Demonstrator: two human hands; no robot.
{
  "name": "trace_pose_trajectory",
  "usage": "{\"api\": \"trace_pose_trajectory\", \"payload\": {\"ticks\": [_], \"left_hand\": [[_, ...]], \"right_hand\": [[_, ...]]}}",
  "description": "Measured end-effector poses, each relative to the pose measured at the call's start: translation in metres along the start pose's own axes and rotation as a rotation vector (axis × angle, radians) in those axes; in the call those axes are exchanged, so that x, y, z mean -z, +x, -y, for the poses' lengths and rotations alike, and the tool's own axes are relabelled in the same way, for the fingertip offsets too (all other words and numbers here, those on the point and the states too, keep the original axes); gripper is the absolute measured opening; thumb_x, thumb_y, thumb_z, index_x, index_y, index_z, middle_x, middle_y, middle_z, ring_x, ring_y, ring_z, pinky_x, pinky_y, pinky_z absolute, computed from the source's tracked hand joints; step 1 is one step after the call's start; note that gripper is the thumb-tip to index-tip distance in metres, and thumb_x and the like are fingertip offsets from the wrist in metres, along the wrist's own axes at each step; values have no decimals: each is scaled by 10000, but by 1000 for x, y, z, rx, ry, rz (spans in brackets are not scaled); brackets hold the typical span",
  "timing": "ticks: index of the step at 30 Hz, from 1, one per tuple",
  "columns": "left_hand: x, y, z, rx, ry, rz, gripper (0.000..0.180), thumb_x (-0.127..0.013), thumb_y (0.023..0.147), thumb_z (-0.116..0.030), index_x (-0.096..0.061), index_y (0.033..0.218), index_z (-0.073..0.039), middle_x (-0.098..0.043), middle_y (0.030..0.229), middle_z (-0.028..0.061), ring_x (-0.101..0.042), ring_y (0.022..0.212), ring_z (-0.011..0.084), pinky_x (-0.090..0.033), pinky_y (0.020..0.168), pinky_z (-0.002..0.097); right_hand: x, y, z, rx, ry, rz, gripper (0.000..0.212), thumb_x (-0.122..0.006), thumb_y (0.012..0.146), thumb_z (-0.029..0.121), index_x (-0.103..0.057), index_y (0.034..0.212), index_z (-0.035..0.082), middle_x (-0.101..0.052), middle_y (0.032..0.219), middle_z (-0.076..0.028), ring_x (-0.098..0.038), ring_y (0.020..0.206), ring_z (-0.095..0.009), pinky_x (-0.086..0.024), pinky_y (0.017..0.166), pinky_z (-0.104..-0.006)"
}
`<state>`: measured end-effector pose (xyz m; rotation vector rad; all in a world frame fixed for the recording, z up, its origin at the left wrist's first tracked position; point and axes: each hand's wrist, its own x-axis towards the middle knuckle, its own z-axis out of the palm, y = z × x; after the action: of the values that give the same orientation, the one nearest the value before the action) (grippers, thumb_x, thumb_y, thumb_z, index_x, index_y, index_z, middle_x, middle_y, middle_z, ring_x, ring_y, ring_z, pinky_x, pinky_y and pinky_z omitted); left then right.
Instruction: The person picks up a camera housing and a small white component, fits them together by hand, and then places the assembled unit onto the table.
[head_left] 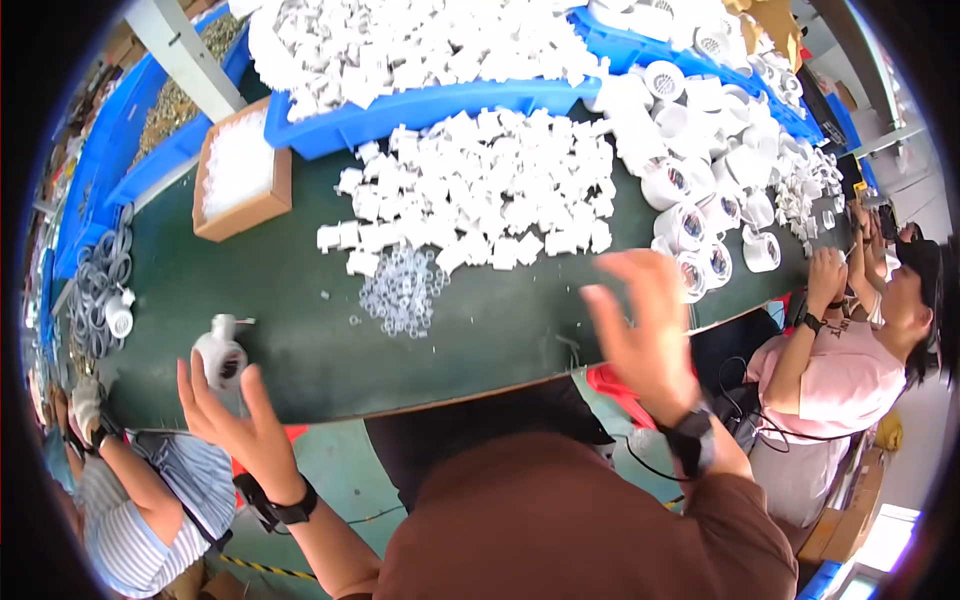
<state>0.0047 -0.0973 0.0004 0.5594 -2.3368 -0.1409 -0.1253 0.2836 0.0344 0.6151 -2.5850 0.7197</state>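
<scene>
Plainly, the white fitting (pixel 219 350) is round and dark inside.

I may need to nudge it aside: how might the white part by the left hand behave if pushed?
The white part probably feels stiff and fairly light, since it looks like moulded plastic. Its rounded body suggests it could roll, though the stub jutting from it may stop it short.
</scene>
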Motion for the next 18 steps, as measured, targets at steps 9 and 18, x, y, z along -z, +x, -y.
{"api": "trace_pose_trajectory", "payload": {"ticks": [9, 18], "left_hand": [[-12, -32, -80, 59, -465, 271, 562, -705, 864, -34, -521, 1394, 5, -429, 1496, 227, -407, 1350, 401, -346, 1117, 489], [7, -30, -102, -135, -716, 539, 319, -685, 863, -19, -654, 1180, -24, -614, 1268, 166, -548, 1151, 342, -438, 996, 418]], "right_hand": [[25, -62, -78, -277, -434, 33, 860, -820, 809, 381, -428, 1505, 61, -316, 1600, -215, -300, 1437, -455, -210, 1176, -575], [-8, -39, -27, -94, 215, -91, 753, -902, 765, 224, -498, 1355, -12, -572, 1264, -212, -542, 1089, -415, -453, 954, -471]]}}
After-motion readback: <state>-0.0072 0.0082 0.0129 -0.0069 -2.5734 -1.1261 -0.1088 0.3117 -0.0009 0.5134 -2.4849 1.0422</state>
